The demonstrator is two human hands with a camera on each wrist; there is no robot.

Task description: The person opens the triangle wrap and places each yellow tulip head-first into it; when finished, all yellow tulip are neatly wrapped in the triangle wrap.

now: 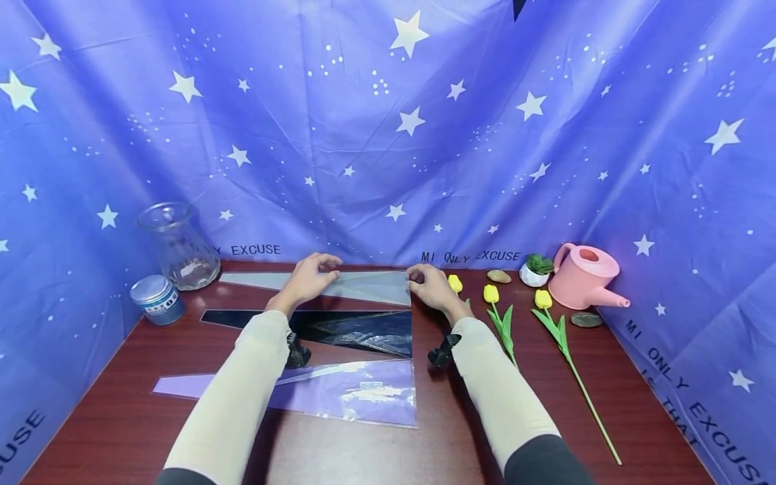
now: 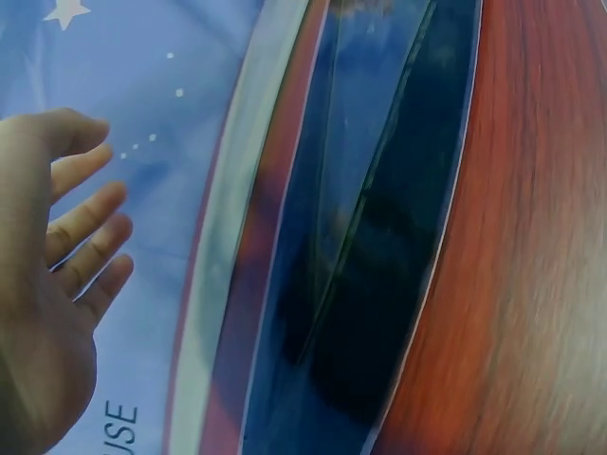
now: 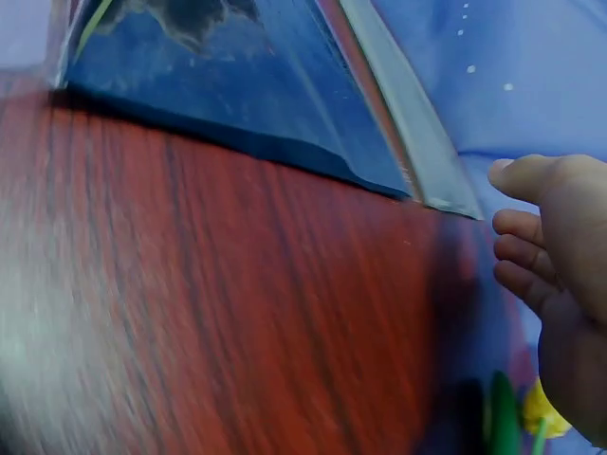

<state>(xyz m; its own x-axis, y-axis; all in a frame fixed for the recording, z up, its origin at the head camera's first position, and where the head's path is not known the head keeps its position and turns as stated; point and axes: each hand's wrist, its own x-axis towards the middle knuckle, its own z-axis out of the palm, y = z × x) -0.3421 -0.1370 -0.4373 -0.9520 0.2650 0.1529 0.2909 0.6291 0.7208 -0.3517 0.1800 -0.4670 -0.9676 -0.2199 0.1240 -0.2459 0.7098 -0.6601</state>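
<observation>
Three tapered flower sleeves lie flat, one behind another: a grey sleeve at the back, a black sleeve in the middle and a purple sleeve in front. My left hand is over the grey sleeve's middle, and in the left wrist view its fingers are loosely bent with nothing between them. At that sleeve's wide right end is my right hand. The right wrist view shows its thumb and relaxed fingers close to the sleeve's corner, holding nothing.
Several yellow tulips with green stems lie right of my right arm. Behind them are a pebble, a small potted succulent, a pink watering can and a dark stone. A glass vase and a blue jar stand back left.
</observation>
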